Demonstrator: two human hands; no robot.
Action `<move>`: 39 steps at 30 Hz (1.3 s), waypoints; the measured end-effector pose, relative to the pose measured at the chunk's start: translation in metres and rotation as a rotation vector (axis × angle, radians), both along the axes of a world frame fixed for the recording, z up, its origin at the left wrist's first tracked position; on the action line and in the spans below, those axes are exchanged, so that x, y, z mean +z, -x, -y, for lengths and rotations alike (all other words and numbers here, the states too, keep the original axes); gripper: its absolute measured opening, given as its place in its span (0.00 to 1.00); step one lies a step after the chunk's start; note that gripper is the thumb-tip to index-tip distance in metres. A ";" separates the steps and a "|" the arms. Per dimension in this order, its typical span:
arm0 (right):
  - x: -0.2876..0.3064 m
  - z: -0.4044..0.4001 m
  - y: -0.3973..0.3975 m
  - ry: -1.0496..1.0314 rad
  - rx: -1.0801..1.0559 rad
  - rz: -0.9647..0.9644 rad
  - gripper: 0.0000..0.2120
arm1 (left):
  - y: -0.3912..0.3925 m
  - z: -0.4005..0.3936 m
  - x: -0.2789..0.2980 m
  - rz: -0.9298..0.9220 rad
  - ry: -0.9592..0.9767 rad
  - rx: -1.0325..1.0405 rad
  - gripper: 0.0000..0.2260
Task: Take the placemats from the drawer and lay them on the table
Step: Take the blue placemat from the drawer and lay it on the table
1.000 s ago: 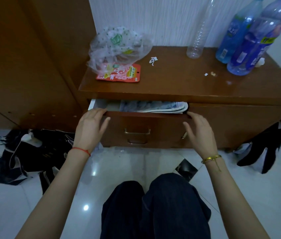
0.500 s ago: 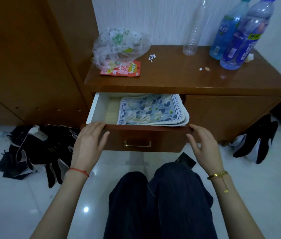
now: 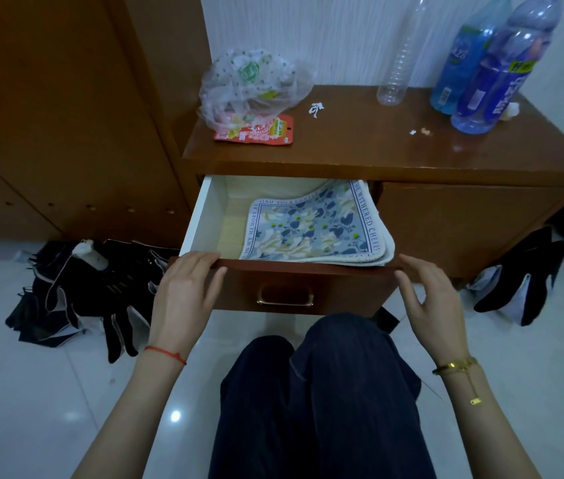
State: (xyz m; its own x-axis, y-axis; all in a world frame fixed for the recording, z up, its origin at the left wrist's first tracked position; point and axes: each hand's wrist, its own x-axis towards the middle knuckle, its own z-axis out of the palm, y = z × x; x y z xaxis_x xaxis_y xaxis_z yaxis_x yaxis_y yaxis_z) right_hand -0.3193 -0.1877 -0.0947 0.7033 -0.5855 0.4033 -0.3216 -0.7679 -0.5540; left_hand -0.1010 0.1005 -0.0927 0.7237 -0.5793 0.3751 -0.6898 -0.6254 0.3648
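A stack of floral blue-and-cream placemats (image 3: 318,226) with a lettered border lies in the right half of the open drawer (image 3: 204,216), its far edge curled up under the cabinet top (image 3: 360,140). My left hand (image 3: 184,295) grips the left end of the drawer's brown front, fingers over its top edge. At the front's right corner my right hand (image 3: 432,299) holds on with fingertips and thumb. Neither hand touches the placemats.
On the cabinet top sit a crumpled plastic bag (image 3: 249,84) over a red snack packet (image 3: 263,131), a clear empty bottle (image 3: 398,63) and two blue bottles (image 3: 495,63). Dark clothes (image 3: 94,292) lie on the floor to the left, black shoes (image 3: 526,278) to the right. My knees (image 3: 318,392) are under the drawer.
Both hands have pulled the drawer out towards me, from a narrow gap to wide open. The placemats inside are now exposed.
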 end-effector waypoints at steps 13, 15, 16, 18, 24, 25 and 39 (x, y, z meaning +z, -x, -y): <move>0.029 0.038 -0.087 -0.101 -0.004 0.022 0.17 | -0.049 0.059 0.007 -0.071 0.024 -0.056 0.16; 0.031 0.042 -0.092 -0.152 0.016 -0.028 0.17 | -0.057 0.067 0.011 -0.146 0.010 -0.040 0.16; 0.032 0.044 -0.094 -0.172 0.025 -0.053 0.17 | -0.060 0.070 0.013 -0.192 -0.008 -0.025 0.16; 0.036 0.048 -0.098 -0.206 0.035 -0.101 0.17 | -0.068 0.076 0.014 -0.278 -0.062 0.004 0.15; 0.055 0.050 -0.105 -0.263 0.032 -0.264 0.18 | -0.086 0.086 0.014 -0.539 -0.213 0.058 0.18; 0.059 0.050 -0.106 -0.277 0.037 -0.287 0.18 | -0.087 0.087 0.014 -0.587 -0.233 0.070 0.18; 0.064 0.046 -0.116 -0.360 -0.039 -0.400 0.20 | -0.097 0.116 0.015 -1.084 -0.434 0.267 0.16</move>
State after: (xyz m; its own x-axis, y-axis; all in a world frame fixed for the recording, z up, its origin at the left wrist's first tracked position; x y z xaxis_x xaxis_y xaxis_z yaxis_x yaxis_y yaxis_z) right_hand -0.2032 -0.2335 -0.0306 0.7355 -0.6663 -0.1227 -0.5862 -0.5350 -0.6084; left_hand -0.0041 -0.0150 -0.0778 0.6587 -0.2899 -0.6943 0.0170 -0.9168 0.3989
